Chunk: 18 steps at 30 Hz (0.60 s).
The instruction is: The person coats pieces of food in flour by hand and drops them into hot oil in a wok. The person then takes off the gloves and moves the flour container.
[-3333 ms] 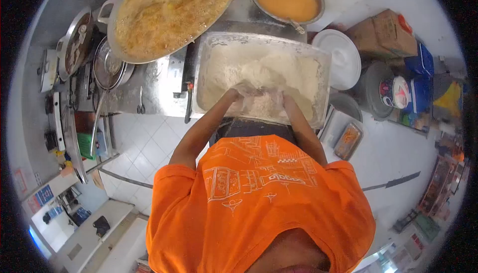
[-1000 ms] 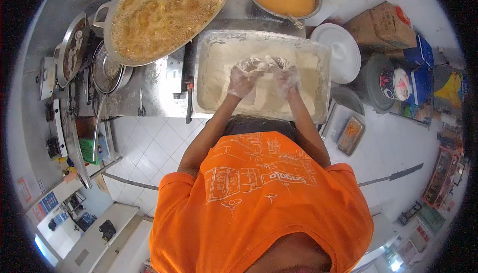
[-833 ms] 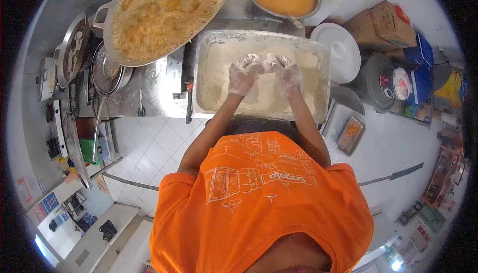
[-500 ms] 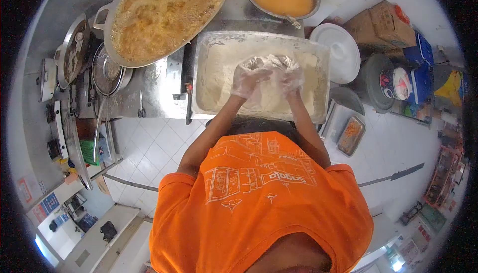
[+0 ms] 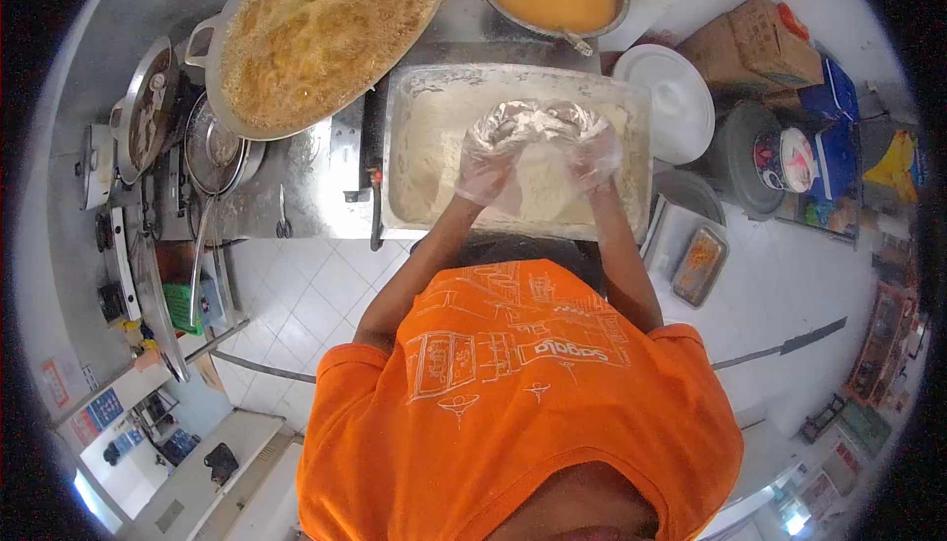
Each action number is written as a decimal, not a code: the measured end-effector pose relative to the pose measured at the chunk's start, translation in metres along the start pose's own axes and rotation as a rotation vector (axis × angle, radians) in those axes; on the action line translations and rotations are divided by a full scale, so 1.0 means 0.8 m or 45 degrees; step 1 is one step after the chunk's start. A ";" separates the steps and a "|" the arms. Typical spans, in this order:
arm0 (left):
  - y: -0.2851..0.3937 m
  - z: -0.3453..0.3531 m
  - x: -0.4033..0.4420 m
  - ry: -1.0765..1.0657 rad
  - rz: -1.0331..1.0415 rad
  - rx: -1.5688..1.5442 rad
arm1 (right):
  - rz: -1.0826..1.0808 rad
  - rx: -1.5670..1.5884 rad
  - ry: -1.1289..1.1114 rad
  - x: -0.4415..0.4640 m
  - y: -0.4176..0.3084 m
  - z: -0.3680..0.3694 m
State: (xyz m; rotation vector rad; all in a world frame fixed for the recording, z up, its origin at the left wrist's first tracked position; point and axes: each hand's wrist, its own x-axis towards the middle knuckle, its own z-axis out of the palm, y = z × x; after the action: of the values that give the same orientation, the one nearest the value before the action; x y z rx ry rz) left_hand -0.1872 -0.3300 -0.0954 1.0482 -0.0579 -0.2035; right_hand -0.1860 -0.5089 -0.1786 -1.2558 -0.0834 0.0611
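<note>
Left hand [image 5: 496,149] and right hand [image 5: 592,146]: gloved, powder-coated, fingers curled, contents indiscernible | pale powder [image 5: 548,183]: beneath and around both hands, in the tray [image 5: 533,72] | likely best: work low and gently, limiting spill | versus earliest frame: both hands reach farther forward from the body.

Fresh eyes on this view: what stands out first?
The bright orange shirt filling the lower middle. Just above it, the left hand and right hand, in clear, powder-dusted gloves, side by side over a big tray of pale powder. Then, upper left, a large pan of frothy golden liquid.
</note>
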 end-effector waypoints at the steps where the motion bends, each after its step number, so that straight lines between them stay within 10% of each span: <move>1: 0.013 0.003 -0.004 -0.020 -0.039 -0.080 | -0.088 -0.359 0.040 0.001 -0.023 0.012; 7: 0.023 -0.022 0.007 -0.146 -0.249 -0.002 | 0.316 1.551 -0.378 -0.001 0.000 -0.030; 12: 0.028 -0.021 0.010 -0.336 0.017 0.201 | 0.087 0.062 0.033 -0.012 -0.052 0.008; 18: 0.045 -0.005 0.007 -0.359 0.339 0.813 | 0.294 -0.293 0.175 -0.010 -0.116 0.044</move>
State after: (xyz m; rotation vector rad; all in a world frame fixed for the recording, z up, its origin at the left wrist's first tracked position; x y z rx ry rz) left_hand -0.1759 -0.3105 -0.0666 1.6248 -0.5433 -0.0872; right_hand -0.1975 -0.5047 -0.0796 -1.4921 0.1781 0.1681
